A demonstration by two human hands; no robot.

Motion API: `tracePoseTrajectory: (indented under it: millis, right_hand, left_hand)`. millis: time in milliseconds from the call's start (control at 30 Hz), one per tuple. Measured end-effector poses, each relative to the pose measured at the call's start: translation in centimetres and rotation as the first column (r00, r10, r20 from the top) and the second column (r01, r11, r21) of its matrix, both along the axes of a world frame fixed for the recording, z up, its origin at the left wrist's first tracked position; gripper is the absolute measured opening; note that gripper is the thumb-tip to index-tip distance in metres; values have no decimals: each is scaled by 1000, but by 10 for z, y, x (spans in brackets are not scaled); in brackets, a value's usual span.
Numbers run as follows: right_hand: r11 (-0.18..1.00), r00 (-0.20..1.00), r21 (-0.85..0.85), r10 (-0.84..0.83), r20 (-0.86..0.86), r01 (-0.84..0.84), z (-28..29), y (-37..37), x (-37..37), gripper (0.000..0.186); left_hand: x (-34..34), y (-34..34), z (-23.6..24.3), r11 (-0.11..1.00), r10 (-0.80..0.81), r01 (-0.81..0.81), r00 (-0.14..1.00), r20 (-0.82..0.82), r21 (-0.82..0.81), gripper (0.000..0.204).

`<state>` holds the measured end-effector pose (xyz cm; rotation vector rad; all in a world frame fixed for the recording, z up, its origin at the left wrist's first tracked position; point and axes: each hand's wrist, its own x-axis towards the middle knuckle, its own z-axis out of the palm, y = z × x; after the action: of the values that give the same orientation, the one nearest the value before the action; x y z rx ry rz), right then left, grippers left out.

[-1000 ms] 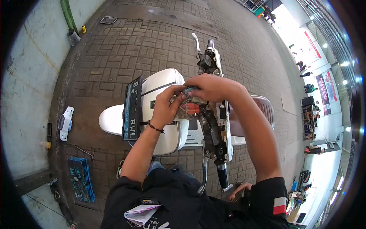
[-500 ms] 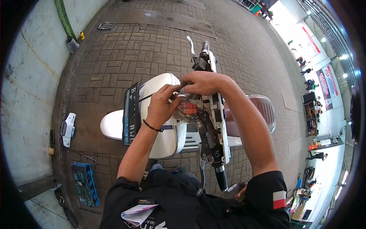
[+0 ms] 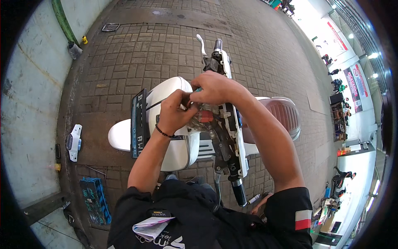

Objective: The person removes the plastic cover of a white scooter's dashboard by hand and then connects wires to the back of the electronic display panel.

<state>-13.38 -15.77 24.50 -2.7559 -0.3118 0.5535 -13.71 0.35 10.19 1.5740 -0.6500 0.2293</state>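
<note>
Curling the left hand [image 3: 172, 111] inward with thumb and fingertips nearly closed, concealing any held item and so leaving its hold impossible to tell. Arching the right hand [image 3: 209, 88] over from the opposite side, apparently pinching a small teal piece [image 3: 199, 89] between thumb and fingers, in front of the handlebar. Preferably steadying with one hand while moving the other, gripping rigid housings rather than pulling on wires, and aligning parts squarely before pressing. Avoiding strain on the blocky red plastic connector [image 3: 205, 116], lying just beside the left thumb amid exposed wiring. Working close to the stripped black handlebar [image 3: 224, 145] with its long white edge; preferably clearing the curved metal lever [image 3: 217, 189] with the forearms. Standing beside the glossy white scooter body [image 3: 176, 155], with the blue rectangular box [image 3: 95, 201] and winged white panel [image 3: 74, 143] resting on the brick-paved floor [image 3: 120, 79], well to the left.
</note>
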Motion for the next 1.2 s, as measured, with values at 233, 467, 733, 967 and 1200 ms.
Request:
tracePoseTrajectory:
  millis: [233, 467, 733, 967, 1200]
  right_hand:
    - [965, 990, 257, 25, 141, -60, -8, -17, 8, 35]
    - [982, 994, 154, 100, 45, -106, -21, -19, 2, 36]
    - [977, 991, 211, 12, 130, -39, -16, -18, -3, 36]
    - [981, 990, 168, 75, 118, -94, -32, -25, 19, 35]
    - [973, 976, 213, 44, 212, -90, -21, -29, 7, 27]
  left_hand:
    - [-19, 28, -23, 931, -15, -73, 972, -236, -357, 22]
    - [-17, 6, -11, 980, -3, -56, 957, -289, -193, 26]
    - [-3, 5, -5, 995, -32, 2, 957, -290, -102, 31]
    - [3, 0, 13, 996, 32, -8, 955, -295, 84, 33]
    - [13, 9, 2, 989, -149, 148, 952, -267, -23, 35]
